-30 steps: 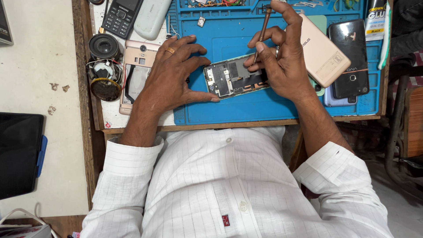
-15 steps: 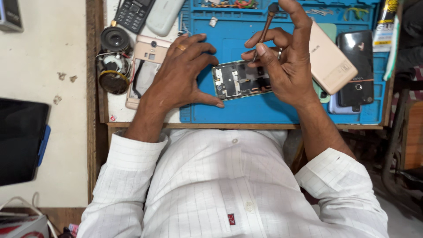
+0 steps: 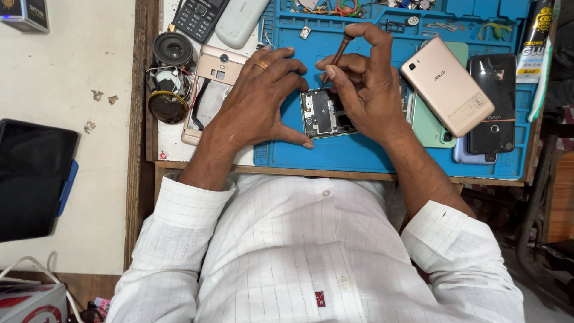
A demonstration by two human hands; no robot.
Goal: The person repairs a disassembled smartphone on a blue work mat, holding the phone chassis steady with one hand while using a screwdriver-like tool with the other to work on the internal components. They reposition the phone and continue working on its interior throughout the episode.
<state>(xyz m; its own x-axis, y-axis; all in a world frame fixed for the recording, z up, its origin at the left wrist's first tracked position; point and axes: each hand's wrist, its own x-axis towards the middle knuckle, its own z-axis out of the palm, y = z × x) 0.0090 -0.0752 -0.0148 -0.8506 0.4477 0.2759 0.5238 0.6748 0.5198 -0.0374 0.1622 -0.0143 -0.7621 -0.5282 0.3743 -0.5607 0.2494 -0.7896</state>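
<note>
Head view, read from the left: a dark tablet (image 3: 33,176) lies on the pale floor beside the wooden bench. On the bench's left edge sit a round black speaker part (image 3: 172,49) and a coil of wire (image 3: 167,98), then a rose-gold phone shell (image 3: 209,93) lying open.

The left hand (image 3: 257,98), a ring on one finger, lies flat with fingers spread and closes on nothing; its fingertips and thumb press the left end of the opened phone (image 3: 326,112) and pin it to the blue work mat (image 3: 359,152). That phone rests at the mat's middle, back cover off, circuit board exposed.

The right hand (image 3: 368,90) pinches a thin brown-handled screwdriver (image 3: 338,54) between thumb and fingers, tip angled down toward the board's upper edge.

Such an opened handset is likely light, stiff and fragile; holding it by the frame edges seems safest, away from the bare board.

Further right lie a gold phone (image 3: 447,84) atop a green one (image 3: 433,128), a black phone (image 3: 491,101), and a glue tube (image 3: 532,42).
</note>
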